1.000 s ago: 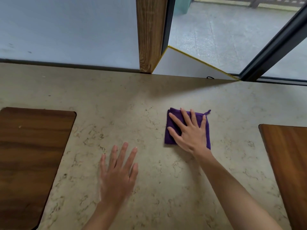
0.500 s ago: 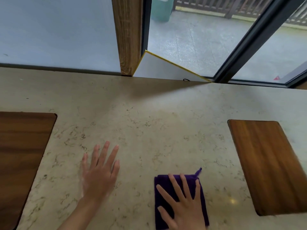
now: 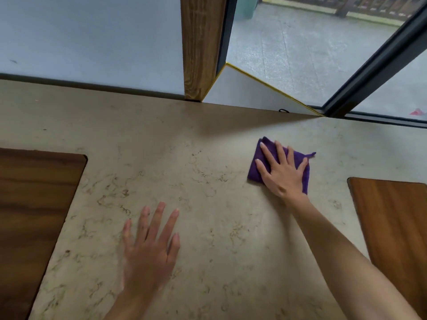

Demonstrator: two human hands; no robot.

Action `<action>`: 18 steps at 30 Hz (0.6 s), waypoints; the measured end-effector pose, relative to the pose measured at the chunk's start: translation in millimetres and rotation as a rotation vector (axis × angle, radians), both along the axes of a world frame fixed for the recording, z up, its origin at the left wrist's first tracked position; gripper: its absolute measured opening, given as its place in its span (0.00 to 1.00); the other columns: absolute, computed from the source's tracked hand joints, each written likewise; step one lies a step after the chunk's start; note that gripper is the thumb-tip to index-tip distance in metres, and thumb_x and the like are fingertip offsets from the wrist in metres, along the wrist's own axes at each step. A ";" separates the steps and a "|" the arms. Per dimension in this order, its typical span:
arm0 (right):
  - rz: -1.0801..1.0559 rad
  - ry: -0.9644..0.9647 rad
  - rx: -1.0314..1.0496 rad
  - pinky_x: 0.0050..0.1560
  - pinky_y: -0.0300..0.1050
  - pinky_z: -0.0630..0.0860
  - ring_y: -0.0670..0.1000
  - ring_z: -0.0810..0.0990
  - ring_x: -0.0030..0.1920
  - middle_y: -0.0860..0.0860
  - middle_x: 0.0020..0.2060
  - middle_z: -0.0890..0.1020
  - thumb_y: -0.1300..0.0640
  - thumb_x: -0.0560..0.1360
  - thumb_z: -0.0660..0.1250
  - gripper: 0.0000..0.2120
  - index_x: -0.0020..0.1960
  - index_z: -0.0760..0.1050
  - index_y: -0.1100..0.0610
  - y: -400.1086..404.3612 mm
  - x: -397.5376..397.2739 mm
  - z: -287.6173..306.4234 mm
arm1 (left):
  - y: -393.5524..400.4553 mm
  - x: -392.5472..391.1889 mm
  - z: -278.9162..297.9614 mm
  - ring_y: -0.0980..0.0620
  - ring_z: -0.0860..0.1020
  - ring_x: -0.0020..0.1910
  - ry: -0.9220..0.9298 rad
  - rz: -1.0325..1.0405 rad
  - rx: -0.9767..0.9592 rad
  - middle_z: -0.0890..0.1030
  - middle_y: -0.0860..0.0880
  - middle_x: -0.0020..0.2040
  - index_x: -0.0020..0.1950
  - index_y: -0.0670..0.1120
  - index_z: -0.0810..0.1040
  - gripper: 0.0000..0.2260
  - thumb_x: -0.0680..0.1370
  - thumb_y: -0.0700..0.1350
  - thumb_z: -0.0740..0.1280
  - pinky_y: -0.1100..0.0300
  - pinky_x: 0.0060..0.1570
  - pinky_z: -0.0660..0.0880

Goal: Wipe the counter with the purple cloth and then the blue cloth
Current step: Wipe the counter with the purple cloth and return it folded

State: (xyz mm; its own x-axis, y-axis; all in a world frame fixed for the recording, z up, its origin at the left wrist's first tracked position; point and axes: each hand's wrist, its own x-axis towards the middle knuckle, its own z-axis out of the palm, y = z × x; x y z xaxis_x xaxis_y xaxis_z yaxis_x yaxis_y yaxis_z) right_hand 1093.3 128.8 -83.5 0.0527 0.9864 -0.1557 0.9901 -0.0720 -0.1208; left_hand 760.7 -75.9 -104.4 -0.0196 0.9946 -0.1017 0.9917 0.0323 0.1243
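The folded purple cloth [image 3: 254, 173] lies on the beige marble counter [image 3: 196, 139], right of centre and toward the far edge. My right hand [image 3: 283, 174] presses flat on top of it with fingers spread, covering most of the cloth. My left hand [image 3: 150, 248] rests palm down on the bare counter nearer to me, fingers apart, holding nothing. No blue cloth is in view.
A dark wooden panel [image 3: 34, 204] is set into the counter on the left and another wooden panel [image 3: 392, 215] on the right. Behind the counter's far edge stand a wooden post [image 3: 199, 47] and a black-framed glass door [image 3: 369, 68].
My right hand has slid the purple cloth away from me, from the near edge of the counter toward the far side. My left hand has stayed flat in about the same spot.
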 end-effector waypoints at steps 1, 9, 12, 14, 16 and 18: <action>0.025 0.009 0.006 0.74 0.79 0.40 0.58 0.45 0.82 0.46 0.83 0.49 0.29 0.78 0.40 0.29 0.78 0.41 0.30 19.4 -12.8 -0.8 | -0.1 -0.2 -0.2 0.45 0.56 0.81 0.001 -0.002 -0.001 0.58 0.53 0.82 0.80 0.60 0.55 0.26 0.81 0.59 0.48 0.35 0.76 0.54; 0.290 0.029 0.041 0.72 0.81 0.41 0.61 0.48 0.82 0.47 0.83 0.53 0.30 0.79 0.42 0.28 0.78 0.47 0.30 10.1 -110.1 0.3 | -1.0 1.4 2.6 0.46 0.55 0.81 0.031 -0.007 0.005 0.57 0.53 0.82 0.80 0.61 0.54 0.26 0.81 0.60 0.47 0.37 0.77 0.52; 0.358 0.051 0.094 0.72 0.82 0.45 0.61 0.51 0.82 0.47 0.83 0.54 0.31 0.79 0.47 0.28 0.78 0.50 0.32 -81.6 -115.7 0.3 | -0.7 1.1 5.1 0.45 0.58 0.80 0.028 0.008 0.002 0.59 0.52 0.82 0.80 0.60 0.57 0.26 0.81 0.59 0.48 0.37 0.76 0.54; 0.367 0.079 0.097 0.71 0.81 0.48 0.60 0.53 0.82 0.46 0.83 0.55 0.31 0.79 0.51 0.29 0.79 0.52 0.32 -158.3 -112.2 -2.8 | -1.3 1.4 4.9 0.45 0.59 0.80 0.028 0.011 -0.003 0.59 0.52 0.81 0.80 0.60 0.56 0.26 0.81 0.59 0.48 0.37 0.76 0.54; 0.389 0.059 0.062 0.70 0.82 0.51 0.61 0.55 0.81 0.46 0.82 0.56 0.30 0.77 0.53 0.30 0.78 0.54 0.32 -236.3 -102.0 -8.4 | -1.8 1.0 4.3 0.45 0.57 0.80 0.031 0.014 -0.010 0.57 0.53 0.82 0.80 0.61 0.53 0.26 0.81 0.60 0.46 0.38 0.77 0.52; 0.434 -0.055 0.036 0.68 0.82 0.54 0.62 0.56 0.81 0.48 0.82 0.57 0.27 0.76 0.54 0.32 0.78 0.55 0.32 -297.4 -86.0 -12.2 | -1.9 0.5 2.9 0.47 0.54 0.81 0.024 0.018 -0.013 0.55 0.54 0.82 0.80 0.62 0.51 0.26 0.81 0.60 0.44 0.39 0.78 0.50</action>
State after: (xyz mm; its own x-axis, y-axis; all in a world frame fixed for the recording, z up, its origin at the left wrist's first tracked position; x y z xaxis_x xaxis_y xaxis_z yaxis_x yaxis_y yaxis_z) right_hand 1007.3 -168.6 -95.7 -0.3607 0.9237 -0.1292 0.9326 0.3555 -0.0617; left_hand 761.3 -77.8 -101.5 -0.0399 0.9927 -0.1137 0.9937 0.0513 0.0996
